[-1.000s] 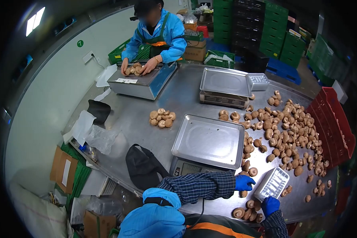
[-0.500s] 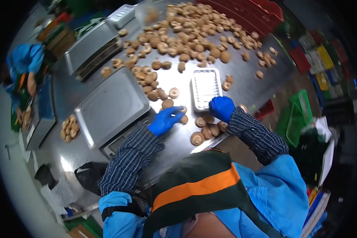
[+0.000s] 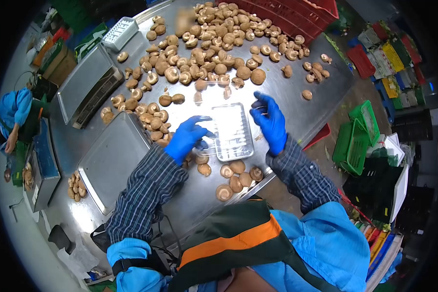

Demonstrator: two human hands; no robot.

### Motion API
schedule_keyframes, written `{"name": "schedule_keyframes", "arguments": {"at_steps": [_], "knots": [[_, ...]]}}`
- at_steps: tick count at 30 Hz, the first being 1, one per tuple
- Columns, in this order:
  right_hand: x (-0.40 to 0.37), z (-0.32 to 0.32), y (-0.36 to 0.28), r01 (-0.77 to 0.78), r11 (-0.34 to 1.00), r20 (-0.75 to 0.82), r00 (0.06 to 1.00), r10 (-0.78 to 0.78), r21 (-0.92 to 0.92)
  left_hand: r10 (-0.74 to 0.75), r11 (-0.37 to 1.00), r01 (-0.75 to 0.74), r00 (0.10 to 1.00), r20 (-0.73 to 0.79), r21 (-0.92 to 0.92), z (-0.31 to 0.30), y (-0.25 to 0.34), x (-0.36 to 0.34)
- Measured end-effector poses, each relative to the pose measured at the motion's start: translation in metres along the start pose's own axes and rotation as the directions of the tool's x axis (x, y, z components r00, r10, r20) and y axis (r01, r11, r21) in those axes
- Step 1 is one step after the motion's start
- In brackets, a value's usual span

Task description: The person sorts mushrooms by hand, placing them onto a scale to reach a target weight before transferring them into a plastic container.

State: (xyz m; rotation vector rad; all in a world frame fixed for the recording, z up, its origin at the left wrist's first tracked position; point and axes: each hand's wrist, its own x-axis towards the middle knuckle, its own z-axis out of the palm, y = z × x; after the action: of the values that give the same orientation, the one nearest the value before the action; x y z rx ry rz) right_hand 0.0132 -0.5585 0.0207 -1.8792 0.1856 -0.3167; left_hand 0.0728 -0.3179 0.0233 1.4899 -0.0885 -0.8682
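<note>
An empty clear plastic tray (image 3: 234, 132) lies on the steel table (image 3: 297, 114) straight in front of me. My left hand (image 3: 186, 137), in a blue glove, grips the tray's left edge. My right hand (image 3: 269, 121), also gloved, hovers at the tray's right edge with fingers spread and nothing in it. A few brown mushrooms (image 3: 234, 176) lie between the tray and the table's near edge. A large heap of mushrooms (image 3: 214, 51) covers the table beyond the tray.
A weighing scale with a steel pan (image 3: 113, 159) stands left of my left hand, a second scale (image 3: 86, 87) farther back. A red crate (image 3: 289, 12) edges the far side. Green baskets (image 3: 357, 138) sit on the floor right. A co-worker (image 3: 13, 117) works at far left.
The view has tilted and shifted. The tray now lies between my hands, nearer to me. My left hand moved onto its left edge; my right hand lifted off the tray and opened.
</note>
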Motion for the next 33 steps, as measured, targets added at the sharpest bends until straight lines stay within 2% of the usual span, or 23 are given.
{"name": "schedule_keyframes", "arguments": {"at_steps": [1, 3, 6, 8, 9, 11, 13, 14, 15, 16, 17, 18, 19, 22, 23, 25, 26, 27, 28, 29, 31, 32, 33], "knots": [[0.018, -0.002, 0.002, -0.203, 0.95, 0.061, 0.979, 0.194, 0.236, 0.007, 0.998, -0.005, 0.999, 0.037, -0.058, 0.011, 0.003, 0.013], [0.047, -0.008, 0.008, -0.454, 0.784, 0.393, 0.872, 0.293, 0.424, 0.068, 0.998, -0.065, 0.988, 0.136, -0.022, 0.032, 0.005, 0.041], [0.1, -0.035, 0.04, -0.297, 0.89, 0.303, 0.933, 0.194, 0.345, 0.227, 0.97, -0.237, 0.961, 0.158, 0.049, 0.026, 0.005, 0.078], [0.14, -0.076, 0.07, -0.157, 0.98, 0.135, 0.981, 0.14, 0.122, 0.253, 0.933, -0.215, 0.962, -0.1, 0.29, -0.001, 0.003, 0.108], [0.156, -0.099, 0.1, -0.157, 0.986, 0.047, 0.987, 0.154, 0.058, 0.318, 0.906, -0.217, 0.916, -0.244, 0.365, -0.022, -0.012, 0.124], [0.18, -0.136, 0.149, -0.288, 0.955, 0.006, 0.957, 0.289, -0.073, 0.301, 0.84, -0.039, 0.864, -0.404, 0.541, -0.053, -0.023, 0.143], [0.194, -0.143, 0.187, -0.353, 0.913, -0.065, 0.936, 0.347, -0.203, 0.263, 0.851, -0.017, 0.879, -0.398, 0.526, -0.062, -0.038, 0.166], [0.201, -0.134, 0.206, -0.362, 0.909, -0.057, 0.932, 0.358, -0.209, 0.403, 0.798, -0.159, 0.858, -0.319, 0.581, -0.056, -0.04, 0.178], [0.206, -0.115, 0.22, -0.315, 0.948, 0.03, 0.948, 0.317, -0.035, 0.53, 0.724, -0.296, 0.816, -0.229, 0.623, -0.05, -0.042, 0.19], [0.211, -0.096, 0.229, -0.275, 0.951, 0.106, 0.959, 0.261, 0.144, 0.553, 0.591, -0.193, 0.804, -0.219, 0.784, -0.044, -0.041, 0.203], [0.222, -0.076, 0.224, -0.469, 0.82, 0.247, 0.88, 0.405, 0.327, 0.538, 0.601, -0.183, 0.813, -0.224, 0.778, -0.034, -0.034, 0.209], [0.229, -0.052, 0.218, -0.53, 0.77, 0.341, 0.84, 0.421, 0.355, 0.465, 0.679, -0.095, 0.823, -0.326, 0.728, -0.025, -0.019, 0.212], [0.233, -0.018, 0.185, -0.603, 0.751, 0.299, 0.794, 0.53, 0.27, 0.385, 0.744, -0.004, 0.821, -0.422, 0.669, -0.02, -0.012, 0.217], [0.239, 0.054, 0.146, -0.638, 0.581, 0.423, 0.77, 0.478, 0.505, 0.507, 0.757, -0.214, 0.788, -0.349, 0.617, -0.027, -0.024, 0.237], [0.24, 0.069, 0.16, -0.711, 0.451, 0.539, 0.703, 0.464, 0.539, 0.554, 0.768, -0.313, 0.762, -0.335, 0.559, -0.027, -0.028, 0.242], [0.24, 0.099, 0.172, -0.63, 0.612, 0.543, 0.76, 0.357, 0.478, 0.475, 0.835, -0.275, 0.797, -0.372, 0.476, -0.027, -0.014, 0.238], [0.24, 0.106, 0.173, -0.629, 0.615, 0.548, 0.758, 0.352, 0.475, 0.483, 0.778, -0.207, 0.801, -0.354, 0.593, -0.029, -0.007, 0.236], [0.233, 0.109, 0.169, -0.656, 0.453, 0.563, 0.753, 0.341, 0.603, 0.482, 0.706, -0.132, 0.809, -0.336, 0.696, -0.031, -0.006, 0.232], [0.228, 0.111, 0.165, -0.657, 0.271, 0.573, 0.75, 0.329, 0.704, 0.552, 0.67, -0.186, 0.772, -0.315, 0.718, -0.035, -0.006, 0.227], [0.226, 0.111, 0.16, -0.658, 0.272, 0.575, 0.75, 0.328, 0.703, 0.553, 0.671, -0.186, 0.77, -0.317, 0.718, -0.039, -0.004, 0.223], [0.224, 0.103, 0.146, -0.597, 0.497, 0.586, 0.785, 0.201, 0.629, 0.473, 0.862, -0.386, 0.845, -0.249, 0.329, -0.038, 0.009, 0.204], [0.22, 0.101, 0.164, -0.298, 0.813, 0.52, 0.854, -0.007, 0.501, 0.636, 0.731, -0.499, 0.746, -0.197, 0.466, -0.033, 0.011, 0.194], [0.218, 0.09, 0.142, -0.652, 0.362, 0.633, 0.751, 0.189, 0.666, 0.638, 0.73, -0.501, 0.743, -0.2, 0.465, -0.03, 0.011, 0.186]]}}
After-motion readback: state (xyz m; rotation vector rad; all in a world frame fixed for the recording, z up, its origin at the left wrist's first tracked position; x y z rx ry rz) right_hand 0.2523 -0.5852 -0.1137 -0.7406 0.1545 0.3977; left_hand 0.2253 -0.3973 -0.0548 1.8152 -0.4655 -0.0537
